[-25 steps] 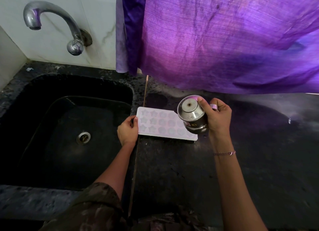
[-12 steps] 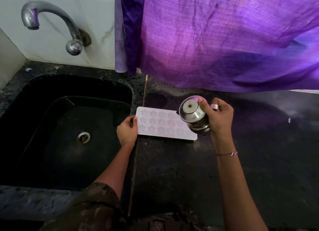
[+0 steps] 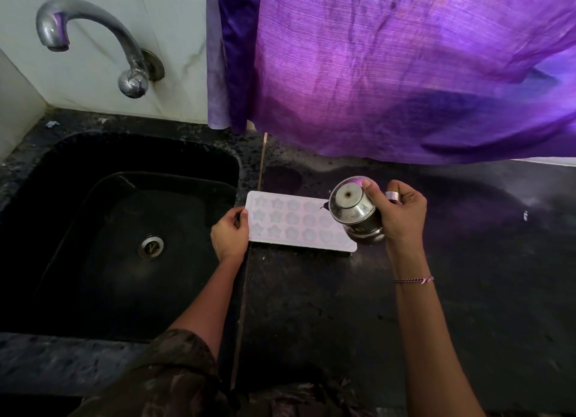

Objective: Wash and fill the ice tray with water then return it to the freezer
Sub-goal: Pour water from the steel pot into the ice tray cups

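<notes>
pale ice tray [image 3: 293, 221] with star-shaped cells lies flat at the left edge of the black counter [image 3: 311, 307], just beside the sink [image 3: 93, 229], its left end gripped by the left hand [image 3: 229, 237], while the right hand [image 3: 402, 212] clasps a steel cup [image 3: 355, 212] tilted over the tray's right end.

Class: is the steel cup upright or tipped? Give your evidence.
Tipped. The steel cup, held by the right hand, shows its base to the camera, mouth down by the ice tray.
</notes>
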Motion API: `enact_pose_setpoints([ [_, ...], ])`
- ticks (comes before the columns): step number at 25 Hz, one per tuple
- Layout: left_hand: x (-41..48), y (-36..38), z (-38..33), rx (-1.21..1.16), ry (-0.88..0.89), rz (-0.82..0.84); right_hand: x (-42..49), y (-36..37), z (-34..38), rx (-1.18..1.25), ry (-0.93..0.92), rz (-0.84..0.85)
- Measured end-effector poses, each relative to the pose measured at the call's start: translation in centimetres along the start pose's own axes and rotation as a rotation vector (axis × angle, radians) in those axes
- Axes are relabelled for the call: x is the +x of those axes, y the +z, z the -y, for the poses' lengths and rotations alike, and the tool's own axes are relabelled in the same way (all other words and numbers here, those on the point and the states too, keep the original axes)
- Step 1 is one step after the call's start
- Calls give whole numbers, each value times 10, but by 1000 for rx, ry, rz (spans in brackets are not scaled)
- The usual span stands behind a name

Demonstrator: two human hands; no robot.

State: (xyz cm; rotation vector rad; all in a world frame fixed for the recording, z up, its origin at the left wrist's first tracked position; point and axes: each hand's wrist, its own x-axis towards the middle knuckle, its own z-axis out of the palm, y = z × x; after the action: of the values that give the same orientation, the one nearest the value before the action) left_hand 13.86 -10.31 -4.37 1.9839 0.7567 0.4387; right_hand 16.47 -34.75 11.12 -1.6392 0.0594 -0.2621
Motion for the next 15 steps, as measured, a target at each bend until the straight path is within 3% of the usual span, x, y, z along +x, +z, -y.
enact_pose_setpoints([
  [15,0,-1,-1,18,0,7,1,-8,-3,-78,-28,-13],
])
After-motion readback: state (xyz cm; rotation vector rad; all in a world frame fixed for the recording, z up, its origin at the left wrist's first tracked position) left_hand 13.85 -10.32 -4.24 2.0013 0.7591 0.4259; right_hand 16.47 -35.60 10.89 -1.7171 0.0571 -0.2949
